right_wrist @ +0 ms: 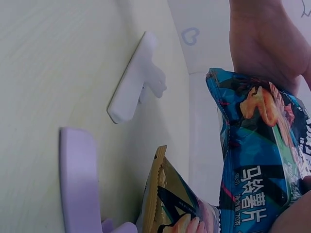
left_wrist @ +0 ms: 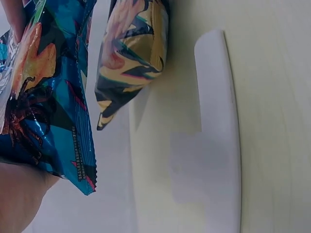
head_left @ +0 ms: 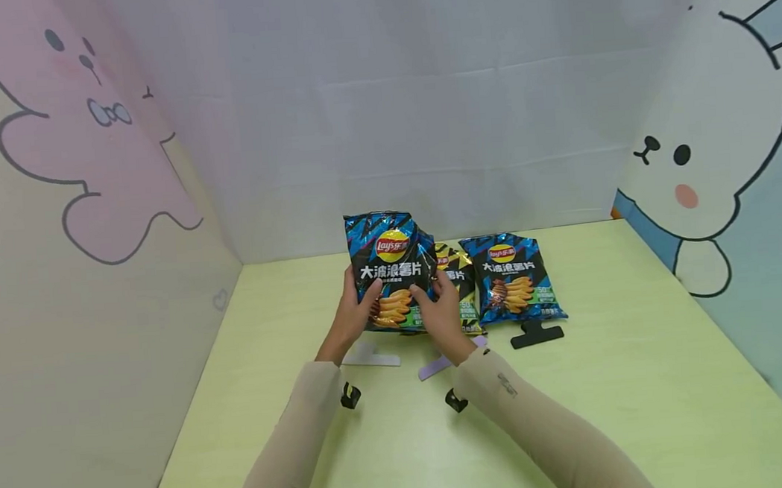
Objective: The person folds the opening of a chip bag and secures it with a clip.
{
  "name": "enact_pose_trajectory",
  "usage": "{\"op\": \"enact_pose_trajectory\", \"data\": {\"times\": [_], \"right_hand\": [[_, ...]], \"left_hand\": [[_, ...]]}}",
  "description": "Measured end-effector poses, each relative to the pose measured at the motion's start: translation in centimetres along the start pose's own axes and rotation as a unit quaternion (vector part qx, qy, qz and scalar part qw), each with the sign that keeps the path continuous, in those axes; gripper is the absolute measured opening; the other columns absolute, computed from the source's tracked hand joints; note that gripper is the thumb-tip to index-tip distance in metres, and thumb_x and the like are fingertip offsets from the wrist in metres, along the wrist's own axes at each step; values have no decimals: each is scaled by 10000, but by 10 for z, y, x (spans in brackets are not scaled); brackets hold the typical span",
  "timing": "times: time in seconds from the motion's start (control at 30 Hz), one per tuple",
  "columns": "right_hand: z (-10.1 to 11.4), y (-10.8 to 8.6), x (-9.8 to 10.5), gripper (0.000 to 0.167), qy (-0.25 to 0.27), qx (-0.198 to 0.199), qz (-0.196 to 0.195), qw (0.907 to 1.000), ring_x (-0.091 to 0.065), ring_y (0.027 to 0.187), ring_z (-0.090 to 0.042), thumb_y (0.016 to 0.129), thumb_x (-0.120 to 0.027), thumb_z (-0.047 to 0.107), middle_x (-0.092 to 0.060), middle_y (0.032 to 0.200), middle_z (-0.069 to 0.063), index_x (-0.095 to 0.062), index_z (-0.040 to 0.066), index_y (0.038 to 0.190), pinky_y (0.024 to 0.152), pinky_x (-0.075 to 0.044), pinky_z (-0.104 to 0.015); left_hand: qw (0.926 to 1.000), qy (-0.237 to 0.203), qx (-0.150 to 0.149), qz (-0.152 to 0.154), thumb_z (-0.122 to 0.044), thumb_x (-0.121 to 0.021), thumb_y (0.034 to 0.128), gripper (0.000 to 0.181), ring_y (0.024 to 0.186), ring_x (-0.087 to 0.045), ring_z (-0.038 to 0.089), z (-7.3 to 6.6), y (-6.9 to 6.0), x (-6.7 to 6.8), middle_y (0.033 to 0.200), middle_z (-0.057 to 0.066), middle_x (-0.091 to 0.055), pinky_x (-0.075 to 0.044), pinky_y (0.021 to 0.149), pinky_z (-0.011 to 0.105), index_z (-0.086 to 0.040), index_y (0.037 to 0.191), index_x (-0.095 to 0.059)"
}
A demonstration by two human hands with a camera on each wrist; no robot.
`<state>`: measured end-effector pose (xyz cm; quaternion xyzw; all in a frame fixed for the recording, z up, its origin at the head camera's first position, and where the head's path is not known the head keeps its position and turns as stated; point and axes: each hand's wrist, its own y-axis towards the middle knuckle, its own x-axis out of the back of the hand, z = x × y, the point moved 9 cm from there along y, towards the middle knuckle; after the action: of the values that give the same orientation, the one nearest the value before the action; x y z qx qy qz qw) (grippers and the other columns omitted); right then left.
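A: L hand and R hand both gripped the blue chip bag, one at each side, thumbs on the front. Neither was free.

B: Where was the bag, exactly?

A: Btwn the hands, roughly upright, printed front toward the head view. Looked clear of the tbl in the wrist views. It hid part of the gold bag behind it.

B: Other stuff nearby?

A: Second blue bag just right of the gold one, w/ a black clip by its near edge. White clip nr the L hand; purple clip partly hidden under the R arm.

B: So what could've gone wrong from there?

A: Slip, prob. Wrapper looked glossy, so a loose or uneven grip might've let one side drop. Too hard a squeeze could've crushed what's inside or strained a seam.

B: And lowering it?

A: Risky straight down: it might've landed on the white or purple clip & tipped. A backward push could've shoved the gold bag, since the held one blocked the view. Low R arm might've dragged the purple clip, too.
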<state>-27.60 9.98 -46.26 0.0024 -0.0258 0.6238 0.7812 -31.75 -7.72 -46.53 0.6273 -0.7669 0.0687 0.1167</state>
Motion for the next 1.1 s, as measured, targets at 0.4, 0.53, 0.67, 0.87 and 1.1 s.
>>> {"op": "enact_pose_trajectory", "data": {"times": [0.4, 0.53, 0.67, 0.87, 1.1], "right_hand": [[3, -13, 21, 583, 157, 161, 65, 9997, -436, 1468, -280, 1007, -627, 240, -437, 1584, -113, -390, 131, 1529, 1164, -421, -463], [3, -18, 27, 502, 225, 187, 60, 9996, -516, 1406, -274, 1011, -622, 231, -522, 1521, -95, -446, 154, 1475, 1135, -455, -462], [3, -25, 35, 481, 167, 211, 8, 9996, -533, 1392, -275, 1007, -629, 232, -547, 1499, -90, -468, 162, 1455, 1118, -470, -466], [-3, -36, 47, 502, 256, 119, -52, 9996, -556, 1367, -266, 1006, -629, 219, -557, 1484, -88, -455, 157, 1473, 1097, -489, -447], [-10, -46, 58, 493, 159, 9, -130, 9998, -558, 1364, -249, 1003, -633, 231, -558, 1479, -55, -463, 182, 1464, 1101, -489, -442]], "left_hand": [[9994, -65, -283, 186, -455, -511, 1037, 722, 1403, -443, 346, -15, -16, -20, 1564, 106, -383, -342, 1198, 580, -312, 1600, -82], [9990, -168, -309, 264, -431, -514, 1040, 706, 1394, -441, 344, -18, -21, -25, 1562, 94, -378, -345, 1195, 583, -325, 1595, -92], [9983, -306, -356, 357, -401, -498, 1050, 676, 1392, -432, 350, -22, -28, -30, 1563, 99, -369, -351, 1187, 592, -330, 1592, -101], [9953, -551, -453, 652, -352, -468, 1066, 641, 1366, -446, 342, -23, -38, -41, 1550, 106, -366, -387, 1167, 579, -342, 1586, -95], [9916, -745, -546, 901, -334, -466, 1067, 635, 1369, -448, 341, -23, -50, -52, 1558, 106, -356, -395, 1157, 589, -344, 1584, -97]]}}
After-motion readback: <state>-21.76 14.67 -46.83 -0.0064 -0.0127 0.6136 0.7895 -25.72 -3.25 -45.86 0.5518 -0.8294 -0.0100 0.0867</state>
